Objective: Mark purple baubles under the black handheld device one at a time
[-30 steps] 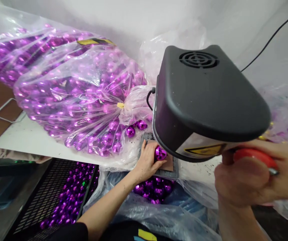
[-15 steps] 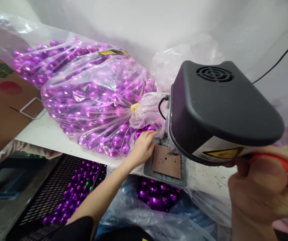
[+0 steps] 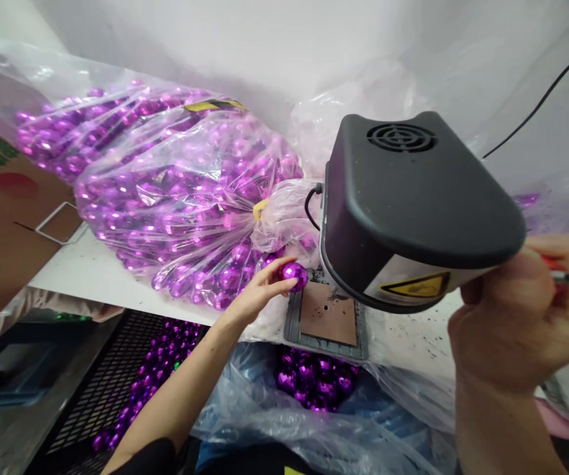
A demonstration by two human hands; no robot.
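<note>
A shiny purple faceted ball (image 3: 295,276) is pinched between the thumb and fingers of my left hand (image 3: 266,285). The ball is just above the far left corner of a brown square plate (image 3: 328,313), which has a small hole and lies on a grey base (image 3: 292,330). My right hand (image 3: 522,323) is closed around the red handle (image 3: 550,265) of a black machine (image 3: 428,198) with a round vent on top and a yellow warning label. The machine's head hides the far right part of the base.
Tied clear bags (image 3: 185,191) of purple balls fill the table's left side. Below the table edge, a plastic-lined container holds more balls (image 3: 314,379). A black crate (image 3: 91,376) also contains balls. A cardboard box (image 3: 12,224) stands far left, and a cable (image 3: 542,105) runs at right.
My left hand has come up from beside the tied bag with a purple ball in its fingers. My right hand keeps its grip on the handle. The view has shifted slightly.
</note>
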